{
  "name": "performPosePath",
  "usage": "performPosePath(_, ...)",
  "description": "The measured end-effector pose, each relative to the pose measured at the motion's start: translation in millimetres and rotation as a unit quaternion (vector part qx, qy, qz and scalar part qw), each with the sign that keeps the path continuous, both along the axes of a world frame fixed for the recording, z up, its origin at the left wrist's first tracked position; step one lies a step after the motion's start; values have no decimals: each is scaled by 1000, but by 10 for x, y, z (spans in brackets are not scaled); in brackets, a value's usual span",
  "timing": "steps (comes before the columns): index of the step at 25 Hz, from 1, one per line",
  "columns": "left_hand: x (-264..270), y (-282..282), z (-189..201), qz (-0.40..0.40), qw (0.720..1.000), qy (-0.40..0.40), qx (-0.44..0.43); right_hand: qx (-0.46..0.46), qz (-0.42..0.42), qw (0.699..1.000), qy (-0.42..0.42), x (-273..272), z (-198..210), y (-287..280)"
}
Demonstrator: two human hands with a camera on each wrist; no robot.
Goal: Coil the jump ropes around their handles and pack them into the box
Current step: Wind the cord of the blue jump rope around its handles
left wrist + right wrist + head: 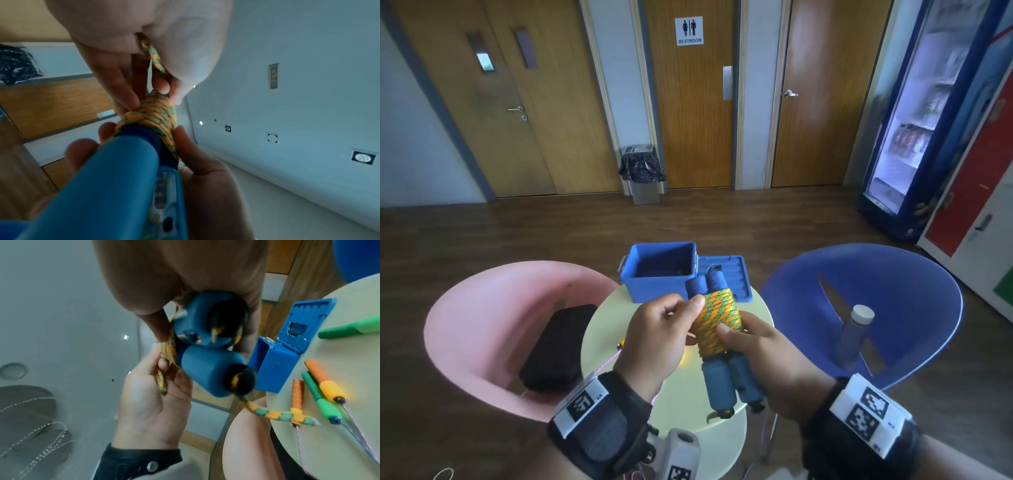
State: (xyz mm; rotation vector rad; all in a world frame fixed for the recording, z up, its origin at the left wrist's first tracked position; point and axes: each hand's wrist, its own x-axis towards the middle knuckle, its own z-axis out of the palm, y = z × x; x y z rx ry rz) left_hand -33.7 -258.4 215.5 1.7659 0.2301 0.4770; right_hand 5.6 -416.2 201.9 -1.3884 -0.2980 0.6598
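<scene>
- Your right hand (767, 363) has its grip clenched around the two blue handles (726, 380), thumb pressing the orange-green rope (719, 318) coiled on them.
- Your left hand (657, 337), just left of that grip, pinches the rope's loose end against the coil.
- Below the grip, other jump ropes (320, 386) lie on the tabletop (602, 329).
- Beyond the grip sits the blue box (659, 274), open, its lid (726, 275) beside it.

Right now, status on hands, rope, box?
Right hand grips blue handles; left hand pinches rope end. Rope coiled, not boxed. Box open, path clear.
</scene>
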Motion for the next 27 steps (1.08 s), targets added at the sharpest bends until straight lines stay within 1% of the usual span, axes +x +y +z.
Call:
performPosePath(2,-49,11,50,-42,998,0,-55,40,2,999,28,4,64,-59)
performPosePath(5,-115,57,107,-101,985,-10,-139,84,37,994,65,3,174,-158)
performPosePath(8,-161,87,140,-130,973,-31,-186,122,77,985,98,-25,256,-203)
performPosePath(10,-180,89,152,-131,973,-42,-188,145,101,977,120,-41,287,-194)
performPosePath(12,-193,77,150,-116,978,-49,-169,153,117,971,139,-55,296,-183)
performPosePath(14,-200,63,138,-107,981,-53,-151,150,132,969,146,-64,299,-170)
performPosePath(16,-218,46,130,-109,981,-49,-155,141,147,968,148,-72,285,-158)
performPosePath(18,-234,26,121,-118,977,-50,-168,127,166,967,147,-91,282,-135)
performPosePath(20,-232,-12,109,-145,969,-56,-191,127,189,963,145,-113,287,-120)
performPosePath(22,-222,-62,136,-160,957,-53,-235,138,210,956,153,-124,299,-107)
performPosePath(24,-206,-94,171,-157,949,-43,-272,132,216,952,171,-128,324,-88)
performPosePath(25,-196,-98,186,-146,950,-41,-274,120,211,956,167,-120,332,-77)
performPosePath(26,-186,-96,184,-125,957,-42,-257,100,192,965,148,-110,326,-59)
performPosePath(27,-177,-86,166,-96,972,-45,-210,72,158,978,117,-95,306,-34)
